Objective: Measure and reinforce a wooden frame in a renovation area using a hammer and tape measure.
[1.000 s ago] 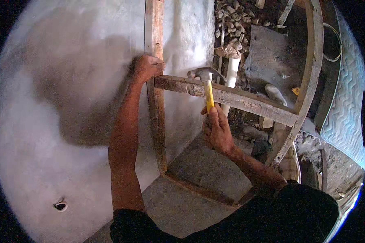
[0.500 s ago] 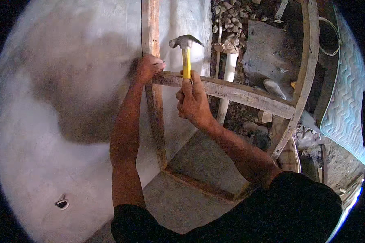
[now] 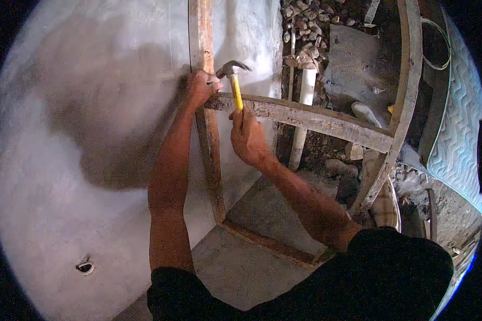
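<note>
My right hand (image 3: 248,138) grips the yellow handle of a claw hammer (image 3: 236,92). The hammer's dark metal head is up by the fingers of my left hand (image 3: 202,89), its claw turned to the right. Those left fingers are closed together against the wooden post (image 3: 201,37), just above where a horizontal wooden beam (image 3: 305,119) meets it. Whatever they pinch is too small or hidden to make out. The post stands along the plastered wall, and the beam runs rightward to a second wooden upright (image 3: 407,69).
The grey plastered wall (image 3: 107,224) fills the left, with a small hole (image 3: 84,267) low in it. Beyond the frame lie broken stones (image 3: 310,24), a white pipe (image 3: 305,91) and a grey sheet (image 3: 353,61). A light-blue quilted pad (image 3: 458,134) is at the right edge.
The hammer has swung down and left, bringing its head close to my left fingers. My right hand has lowered slightly with it, while the left stays at the post.
</note>
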A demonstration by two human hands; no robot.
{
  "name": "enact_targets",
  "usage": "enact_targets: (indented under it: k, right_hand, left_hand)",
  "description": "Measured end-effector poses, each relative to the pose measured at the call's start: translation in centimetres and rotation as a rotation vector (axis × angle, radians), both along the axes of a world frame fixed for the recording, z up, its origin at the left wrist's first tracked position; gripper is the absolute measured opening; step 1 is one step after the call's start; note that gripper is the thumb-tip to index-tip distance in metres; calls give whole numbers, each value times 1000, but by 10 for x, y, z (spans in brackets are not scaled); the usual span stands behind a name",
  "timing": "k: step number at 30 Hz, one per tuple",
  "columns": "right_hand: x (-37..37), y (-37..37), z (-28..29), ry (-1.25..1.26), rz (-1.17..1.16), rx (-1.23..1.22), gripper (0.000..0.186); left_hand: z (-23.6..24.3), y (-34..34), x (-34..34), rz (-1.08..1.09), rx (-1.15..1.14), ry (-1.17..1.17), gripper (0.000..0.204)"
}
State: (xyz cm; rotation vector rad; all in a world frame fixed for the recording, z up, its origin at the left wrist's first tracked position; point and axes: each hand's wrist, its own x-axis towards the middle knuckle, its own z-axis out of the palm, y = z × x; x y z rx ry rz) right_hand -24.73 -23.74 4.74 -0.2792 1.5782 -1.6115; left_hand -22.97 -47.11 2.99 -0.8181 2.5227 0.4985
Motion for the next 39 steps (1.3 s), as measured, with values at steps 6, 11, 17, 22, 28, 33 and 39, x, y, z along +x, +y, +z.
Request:
enact_targets:
  k: [6,11,17,22,28,33,39]
  right_hand:
    - [-2,-7,-4,-60,-96,53,25]
    - [13,-13,-8,68,-83,56,25]
    - [13,-21,-11,4,-69,24,24]
    - [17,-18,-10,24,-90,50,23]
    - [19,-13,-33,565,89,60,20]
    - [3,-11,-7,214,-151,101,20]
    - [4,-9,-5,-61,-181,78,17]
  left_hand:
    - [2,2,-6,-46,81,-15,25]
    - [-2,-9,8,-114,-16,75,24]
    - [-2,-1,4,-131,36,171,26]
    - [3,4,5,-128,-1,106,29]
    - [7,15,-18,-115,-66,-123,27]
    - [15,9,-11,-104,22,-151,22]
    - [8,12,-10,-212,-80,-63,30]
